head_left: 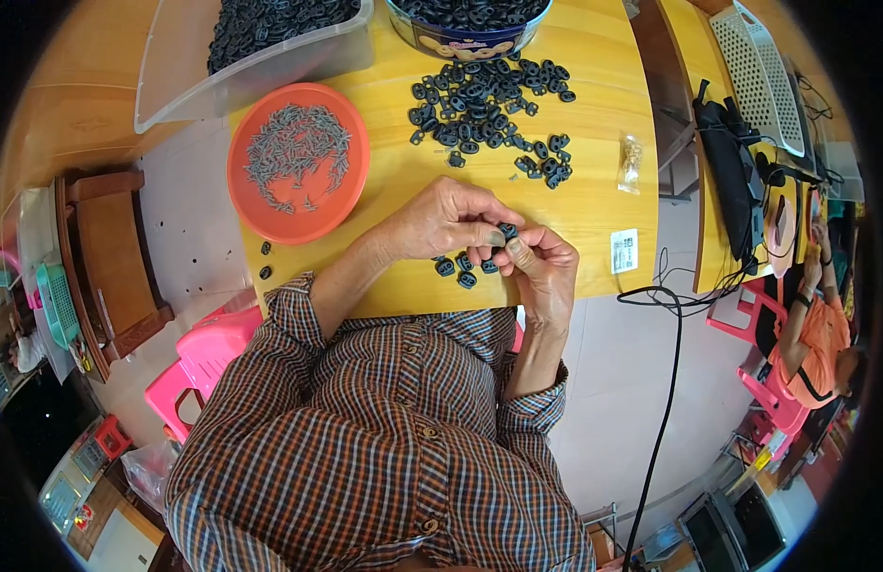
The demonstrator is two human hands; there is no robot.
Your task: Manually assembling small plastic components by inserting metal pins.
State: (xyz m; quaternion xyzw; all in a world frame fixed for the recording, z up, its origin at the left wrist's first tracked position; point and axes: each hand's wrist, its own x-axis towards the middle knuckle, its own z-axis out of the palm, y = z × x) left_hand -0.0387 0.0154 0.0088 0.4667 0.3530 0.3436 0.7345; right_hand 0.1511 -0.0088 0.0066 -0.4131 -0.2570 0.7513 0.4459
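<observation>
Near the table's front edge, my left hand and my right hand meet, thumbs and fingertips pinched together. Between them is a small black cord lock, partly hidden by the fingers. Just under my hands lie several more black cord locks. Beyond them a loose heap of black two-hole cord locks is spread over the yellow table. To the left, an orange plate holds many tiny grey metal pieces that look like springs.
A clear plastic bin and a round blue tub, both full of black parts, stand at the back. On the right are a small clear packet, a white label and a black cable. Another person sits far right.
</observation>
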